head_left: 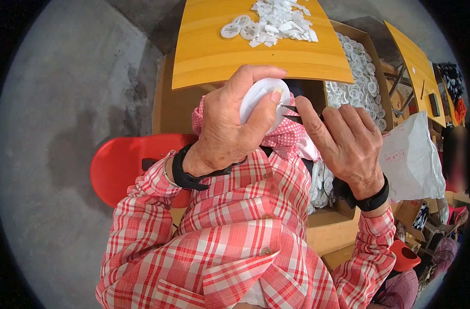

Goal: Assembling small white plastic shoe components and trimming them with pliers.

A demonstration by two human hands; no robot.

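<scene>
Gripping a white plastic disc (253, 101) before the yellow wooden desk (214, 59), the left hand (228, 123) seemingly steadies it for the dark two-pointed tool (292, 119) the right hand (345, 136) grasps, the next move needing careful aim.

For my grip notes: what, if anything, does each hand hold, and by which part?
Left hand: a white round plastic disc, thumb on its face, a finger at its rim. Right hand: a dark two-pointed tool, its held part hidden.

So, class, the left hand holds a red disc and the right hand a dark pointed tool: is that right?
The colour is wrong: the head view shows a white disc in the left hand. The right hand does hold a dark pointed tool.
</scene>
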